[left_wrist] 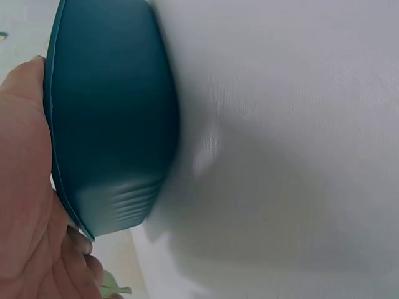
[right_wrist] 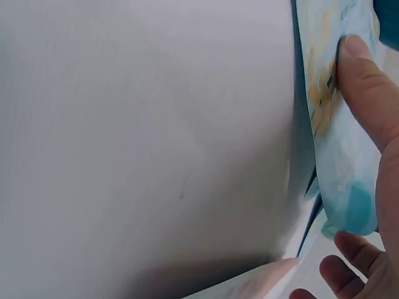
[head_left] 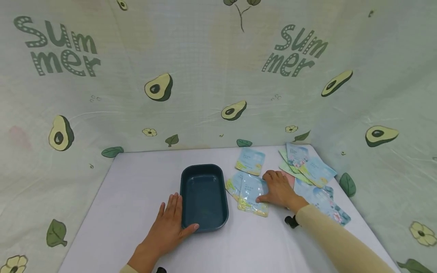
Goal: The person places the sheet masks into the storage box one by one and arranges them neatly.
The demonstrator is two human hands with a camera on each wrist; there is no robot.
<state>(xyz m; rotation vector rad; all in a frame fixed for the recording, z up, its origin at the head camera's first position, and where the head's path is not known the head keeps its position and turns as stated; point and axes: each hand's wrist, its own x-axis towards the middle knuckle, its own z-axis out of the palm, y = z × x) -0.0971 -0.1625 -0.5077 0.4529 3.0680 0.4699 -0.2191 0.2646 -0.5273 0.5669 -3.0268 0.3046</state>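
Note:
A dark teal rectangular tray (head_left: 205, 201) stands on the white table, its inside bare. My left hand (head_left: 167, 227) lies along its left side with straight fingers, the thumb over the near corner. In the left wrist view, the palm is against the tray's rim (left_wrist: 53, 124). Right of the tray, my right hand (head_left: 280, 189) grips a light-blue flat packet (head_left: 250, 189) with yellow flowers. The right wrist view has the thumb (right_wrist: 368, 87) pressed on the packet's face and the fingers bent at its edge. Another blue packet (head_left: 233, 184) lies partly beneath it.
Farther back lies a single blue packet (head_left: 250, 161). Overlapping green and blue packets (head_left: 315, 170) are spread at the right, with more blue ones (head_left: 322, 201) beside the right forearm and a pink one (head_left: 290, 179) near the hand. A printed cloth (head_left: 205, 76) hangs behind the table.

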